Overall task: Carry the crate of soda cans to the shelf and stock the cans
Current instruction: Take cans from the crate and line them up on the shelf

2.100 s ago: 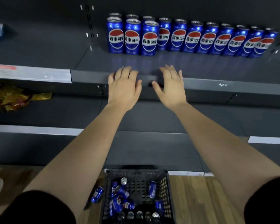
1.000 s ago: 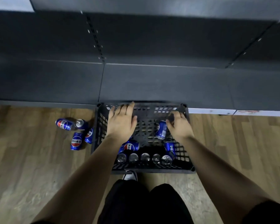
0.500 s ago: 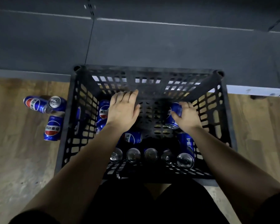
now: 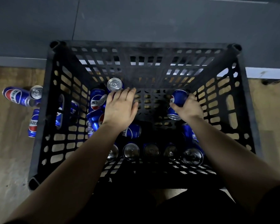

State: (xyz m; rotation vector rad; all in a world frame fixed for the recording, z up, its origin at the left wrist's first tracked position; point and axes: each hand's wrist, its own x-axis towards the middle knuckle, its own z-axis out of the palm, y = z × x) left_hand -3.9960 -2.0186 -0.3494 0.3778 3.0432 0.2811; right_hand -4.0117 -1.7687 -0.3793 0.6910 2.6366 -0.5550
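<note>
I am looking straight down into the crate point(image 4: 144, 44), which is sitting on the wooden floor point(image 4: 10, 159) at the foot of the shelf, with cans left to stock. Against the crate's near wall a row of upright cans point(image 4: 131, 151) is standing. Mid-crate, my right hand point(image 4: 190, 109) is clamping round a blue can point(image 4: 178, 97) near the right wall, while my left hand point(image 4: 120, 109) is hovering with fingers straight, holding nothing, its tips reaching an upright can point(image 4: 114, 84) toward the far-left corner. I am judging that a careless left reach could be toppling that can onto the lying pile point(image 4: 96, 101) beside it, and a slanted lift on the right could be catching the crate's tall rim. Bare mesh is showing at the crate's centre, giving my wrists room; the walls are forcing exits straight up. Outside the crate's left wall, loose cans point(image 4: 14, 95) are lying where a step could be rolling them. Beyond the far wall, the dark shelf base point(image 4: 152, 18) is running flat.
</note>
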